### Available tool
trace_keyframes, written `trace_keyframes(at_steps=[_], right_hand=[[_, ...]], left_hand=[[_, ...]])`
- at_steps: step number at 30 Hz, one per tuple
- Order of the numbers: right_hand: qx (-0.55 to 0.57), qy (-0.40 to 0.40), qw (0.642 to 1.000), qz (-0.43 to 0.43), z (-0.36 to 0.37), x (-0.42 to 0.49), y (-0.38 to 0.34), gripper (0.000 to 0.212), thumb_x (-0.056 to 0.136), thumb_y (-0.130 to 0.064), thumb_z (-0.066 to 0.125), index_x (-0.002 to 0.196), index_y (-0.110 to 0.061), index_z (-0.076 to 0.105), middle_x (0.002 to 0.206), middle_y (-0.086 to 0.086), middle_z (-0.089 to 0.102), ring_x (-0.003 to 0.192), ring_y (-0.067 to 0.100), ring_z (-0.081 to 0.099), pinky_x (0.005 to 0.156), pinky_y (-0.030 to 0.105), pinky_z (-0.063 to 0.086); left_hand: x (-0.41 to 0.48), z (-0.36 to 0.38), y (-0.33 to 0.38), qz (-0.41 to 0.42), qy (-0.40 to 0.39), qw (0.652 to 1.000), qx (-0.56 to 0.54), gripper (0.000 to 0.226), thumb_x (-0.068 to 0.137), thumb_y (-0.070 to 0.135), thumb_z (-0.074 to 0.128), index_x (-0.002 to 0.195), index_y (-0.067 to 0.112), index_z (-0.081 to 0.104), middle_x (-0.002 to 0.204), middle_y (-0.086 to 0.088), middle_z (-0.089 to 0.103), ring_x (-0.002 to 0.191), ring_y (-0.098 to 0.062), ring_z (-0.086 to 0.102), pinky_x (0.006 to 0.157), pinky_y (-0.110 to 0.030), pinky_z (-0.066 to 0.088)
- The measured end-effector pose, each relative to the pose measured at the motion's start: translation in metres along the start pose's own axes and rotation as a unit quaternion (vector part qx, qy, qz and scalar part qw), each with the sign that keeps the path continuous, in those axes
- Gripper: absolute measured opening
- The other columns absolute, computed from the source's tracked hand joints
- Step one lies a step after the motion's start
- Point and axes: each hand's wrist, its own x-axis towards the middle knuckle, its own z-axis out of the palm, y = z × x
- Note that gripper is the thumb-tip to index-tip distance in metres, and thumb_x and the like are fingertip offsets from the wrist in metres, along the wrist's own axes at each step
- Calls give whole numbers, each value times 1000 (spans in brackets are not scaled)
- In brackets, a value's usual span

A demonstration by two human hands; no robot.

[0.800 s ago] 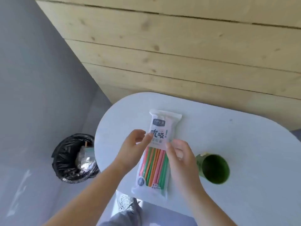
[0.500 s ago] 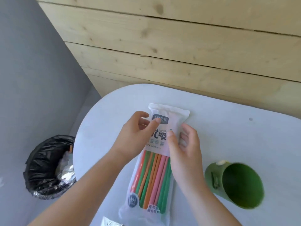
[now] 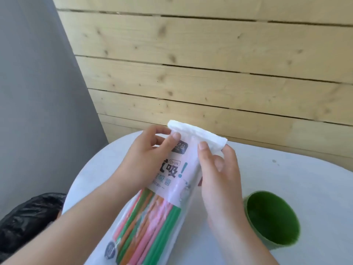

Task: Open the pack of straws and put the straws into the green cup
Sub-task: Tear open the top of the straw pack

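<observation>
Plastic straw pack, white-printed, is being pinched below its twelve o'clock seal by the left hand and right hand, apparently for tearing

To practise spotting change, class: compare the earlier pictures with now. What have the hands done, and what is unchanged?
The left hand and right hand slid up the pack of straws from its middle and now pinch it just below the sealed top edge. Unchanged: the pack is unopened, the straws inside, the green cup empty on the table.
</observation>
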Motion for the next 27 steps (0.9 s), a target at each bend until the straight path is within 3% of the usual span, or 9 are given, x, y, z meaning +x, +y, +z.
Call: trace_keyframes(at_steps=[4,7,9,11,13,15,17,22,27], right_hand=[[5,11,998,-58,-15,-21,-40,35,95,-52,54,89,-20,65,61,-8,59,52,6,53,59,27,44],[8,-11,994,-111,-26,-44,-71,32,98,-48,52,86,-24,70,59,-14,62,52,4,54,57,23,42],[-4,-20,987,-159,-32,-60,-88,34,99,-45,51,81,-23,69,55,-7,58,50,10,50,53,24,42],[-15,-29,978,-204,-38,-73,-102,33,101,-41,50,86,-22,73,67,13,64,56,24,55,51,26,51],[-23,-48,971,-234,-46,-82,-110,32,103,-35,49,91,-21,75,84,17,71,76,33,66,59,31,61],[-25,-59,969,-238,-51,-90,-112,31,104,-32,49,96,-20,76,90,11,75,88,31,71,67,35,63],[-20,-70,969,-237,-53,-96,-112,29,104,-28,49,100,-24,77,92,1,78,94,24,73,75,35,63],[-57,-109,965,-233,-57,-107,-96,19,101,-28,57,101,-31,76,102,-7,78,104,14,71,95,48,55],[-65,-126,969,-200,-58,-104,-84,19,87,-44,63,96,-28,70,99,-5,78,102,16,71,92,52,54]], left_hand=[[-39,-1,37,67,5,996,-53,19,97,48,59,103,31,65,85,11,77,51,3,60,43,-13,44],[-69,-3,61,115,-1,991,-61,23,97,51,59,105,31,66,93,3,79,66,-6,68,59,-21,53],[-84,-4,75,142,3,988,-65,23,97,53,60,108,34,67,97,-1,78,78,-13,73,75,-34,58],[-92,-5,86,169,24,984,-54,26,92,61,62,110,44,69,107,6,73,98,-15,72,91,-41,59],[-99,-6,97,193,62,979,-19,28,84,66,66,109,53,65,112,12,58,107,-12,60,92,-27,50],[-110,-3,106,193,64,978,-44,25,89,50,73,108,42,60,102,8,50,87,-7,56,70,-13,46],[-117,3,109,176,28,977,-113,26,91,36,76,100,23,55,89,-1,50,69,-8,54,57,-11,45],[-121,6,93,140,-75,966,-206,33,88,38,79,81,15,56,81,-11,54,77,-23,55,79,-40,48],[-122,-1,74,128,-119,958,-226,23,92,23,78,84,12,59,72,0,61,65,-12,60,76,-33,49]])
